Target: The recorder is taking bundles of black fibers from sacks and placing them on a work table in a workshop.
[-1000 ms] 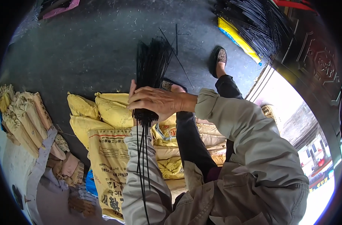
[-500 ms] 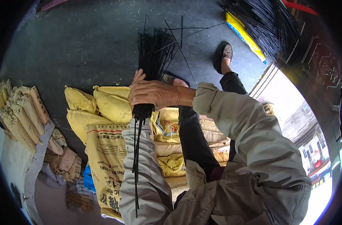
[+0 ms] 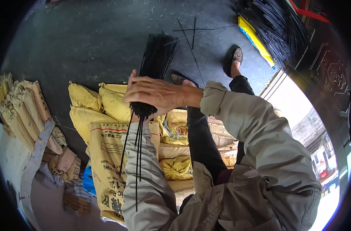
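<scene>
A thick bundle of thin black sticks [image 3: 157, 57] stands out ahead of me, its near ends gathered at my hands. My right hand [image 3: 156, 92] lies across the top with its fingers wrapped over the sticks. Underneath, my left hand [image 3: 155, 112] grips the same bundle; most of it is hidden by the right hand and the sticks. Several longer sticks [image 3: 139, 154] slip out of the near end and hang over my left sleeve.
Yellow and tan sacks [image 3: 121, 102] are stacked below my hands. Several loose sticks [image 3: 194, 32] lie on the grey floor [image 3: 87, 42]. A larger pile of black sticks [image 3: 277, 32] rests on a yellow sheet at the far right. More folded sacks [image 3: 23, 109] sit at the left.
The bundle's near ends have drawn closer together and show more end-on. My right hand has slid slightly left. Some loose sticks at the bundle's far end have come apart from it.
</scene>
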Demonstrator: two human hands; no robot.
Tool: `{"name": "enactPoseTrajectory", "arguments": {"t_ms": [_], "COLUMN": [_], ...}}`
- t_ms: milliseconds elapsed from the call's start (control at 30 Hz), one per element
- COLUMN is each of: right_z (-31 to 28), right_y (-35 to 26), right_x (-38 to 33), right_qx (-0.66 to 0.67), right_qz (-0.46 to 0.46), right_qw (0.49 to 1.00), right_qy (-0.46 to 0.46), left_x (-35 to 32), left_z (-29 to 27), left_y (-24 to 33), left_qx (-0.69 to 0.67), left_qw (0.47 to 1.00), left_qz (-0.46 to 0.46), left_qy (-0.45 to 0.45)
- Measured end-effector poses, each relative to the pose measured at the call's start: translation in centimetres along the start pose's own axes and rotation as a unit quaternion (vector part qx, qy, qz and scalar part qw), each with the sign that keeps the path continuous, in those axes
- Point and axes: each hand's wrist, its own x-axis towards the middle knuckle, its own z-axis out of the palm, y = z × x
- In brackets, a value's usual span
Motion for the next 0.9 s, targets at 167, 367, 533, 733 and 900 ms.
{"name": "enactPoseTrajectory", "arguments": {"t_ms": [167,367,533,733,900], "right_z": [-1.4,-0.8,-1.0,0.2,-0.6], "right_y": [0.6,1.4,1.5,2.8,2.4], "right_x": [-2.7,-2.0,-3.3,-0.9,-0.3], "right_qx": [-0.035,-0.021,0.0,-0.036,-0.06], "right_qz": [0.027,0.05,0.039,0.104,0.047], "right_qw": [0.999,0.998,0.999,0.994,0.997], "right_qy": [-0.005,-0.008,0.034,-0.014,-0.027], "left_x": [-1.5,-1.5,-1.6,-1.6,-1.4], "left_z": [0.8,0.6,3.0,-2.3,-3.3], "left_y": [2.1,1.8,2.8,-1.7,-1.7], "left_qx": [0.106,-0.08,0.223,-0.21,-0.199], "left_qw": [0.952,0.935,0.934,0.923,0.93], "left_qz": [-0.283,-0.345,-0.28,-0.322,-0.297], "left_qy": [-0.043,-0.007,-0.009,-0.019,-0.085]}}
